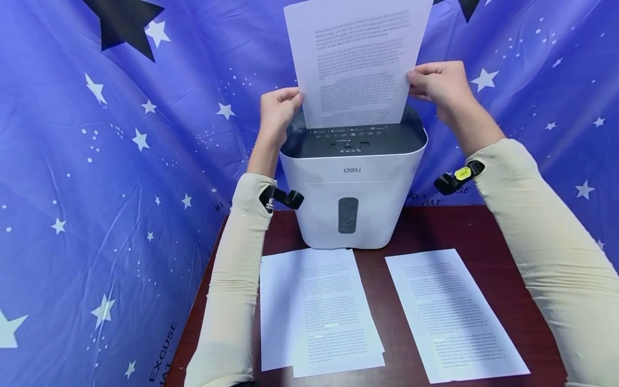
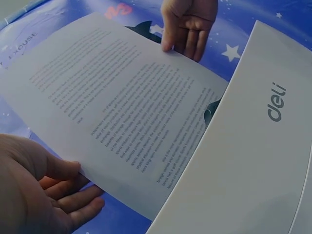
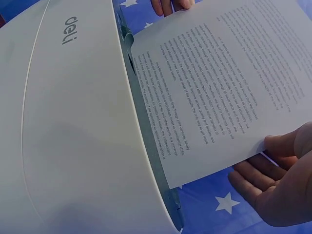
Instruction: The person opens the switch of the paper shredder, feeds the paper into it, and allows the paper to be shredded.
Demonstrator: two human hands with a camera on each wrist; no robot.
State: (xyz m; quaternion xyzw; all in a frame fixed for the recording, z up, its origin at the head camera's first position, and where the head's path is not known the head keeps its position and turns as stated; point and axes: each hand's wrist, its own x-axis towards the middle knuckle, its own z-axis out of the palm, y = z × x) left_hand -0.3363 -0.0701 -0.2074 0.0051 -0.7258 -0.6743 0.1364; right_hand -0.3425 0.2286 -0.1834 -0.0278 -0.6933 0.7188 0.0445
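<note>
A printed sheet of paper stands upright over the dark top of a white paper shredder, its lower edge at the slot area. My left hand pinches the sheet's left edge between thumb and fingers. On the opposite edge, a little higher, my right hand pinches it the same way. In the left wrist view the sheet slants toward the shredder's rim, which hides its lower end. The right wrist view shows the thumb of my right hand on the printed face, with the other fingers behind.
The shredder stands at the back of a dark red table. Overlapping printed sheets lie on the left in front of it, and another sheet lies on the right. A blue star-patterned cloth hangs close behind and along the left.
</note>
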